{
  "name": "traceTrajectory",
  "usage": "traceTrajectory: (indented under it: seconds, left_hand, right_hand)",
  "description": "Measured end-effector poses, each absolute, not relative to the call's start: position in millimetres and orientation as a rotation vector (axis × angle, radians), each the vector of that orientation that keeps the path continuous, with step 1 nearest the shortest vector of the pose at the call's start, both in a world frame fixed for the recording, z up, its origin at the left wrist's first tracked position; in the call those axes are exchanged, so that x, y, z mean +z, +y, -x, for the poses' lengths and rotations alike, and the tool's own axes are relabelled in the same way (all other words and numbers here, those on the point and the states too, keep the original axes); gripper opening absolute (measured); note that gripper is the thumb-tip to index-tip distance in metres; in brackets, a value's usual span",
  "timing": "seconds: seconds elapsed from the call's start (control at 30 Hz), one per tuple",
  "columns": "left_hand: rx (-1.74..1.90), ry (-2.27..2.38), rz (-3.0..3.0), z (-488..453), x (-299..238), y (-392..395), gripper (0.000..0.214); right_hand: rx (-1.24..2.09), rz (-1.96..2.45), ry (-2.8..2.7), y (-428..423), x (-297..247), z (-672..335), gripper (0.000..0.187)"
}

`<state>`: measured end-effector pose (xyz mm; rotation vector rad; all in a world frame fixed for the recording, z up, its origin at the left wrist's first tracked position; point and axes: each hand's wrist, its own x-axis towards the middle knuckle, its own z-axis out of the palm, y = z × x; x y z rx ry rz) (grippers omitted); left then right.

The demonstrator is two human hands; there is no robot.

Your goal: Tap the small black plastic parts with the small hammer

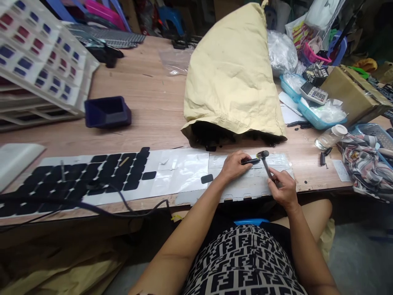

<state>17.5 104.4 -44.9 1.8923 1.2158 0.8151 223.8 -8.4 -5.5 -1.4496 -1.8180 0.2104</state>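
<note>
My left hand (233, 167) is closed around one end of a slim black piece (253, 161), holding it low over the clear-topped work mat in front of me. In my right hand (284, 189) is a small hammer (266, 163), gripped by its handle. Its head is up beside the free end of the black piece; whether they touch I cannot tell. Left of my hands, a white sheet (181, 168) carries rows of flat black rounded pieces (116, 169). One loose rounded piece (206, 178) lies near my left forearm.
A large tan paper sack (230, 73) lies just beyond my hands, its dark mouth towards me. A dark blue bin (107, 112) and white crate (49, 61) stand left. On the right are a jar (331, 137), blue baskets (321, 116) and patterned cloth (364, 164). A cable (101, 209) crosses front left.
</note>
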Motion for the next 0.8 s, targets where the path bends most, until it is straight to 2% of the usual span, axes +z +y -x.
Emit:
traceTrajectory:
  seconds: [0.23,0.53,0.8]
  left_hand:
    - [0.818,1.195,-1.865,-17.5,-42.2,104.1,0.02]
    - [0.844,1.198,-1.831,-18.2,-39.9,103.5,0.018]
    - [0.819,1.22,-1.843,-19.4,-43.6,106.0,0.018]
  right_hand:
    - [0.14,1.412,-1.995,-4.2,-5.9,-213.8,0.039]
    - [0.229,1.518,-1.838,-4.1,-1.7,-218.0,0.037]
    - [0.615,1.528,-1.415,1.1,-21.7,-231.4,0.036]
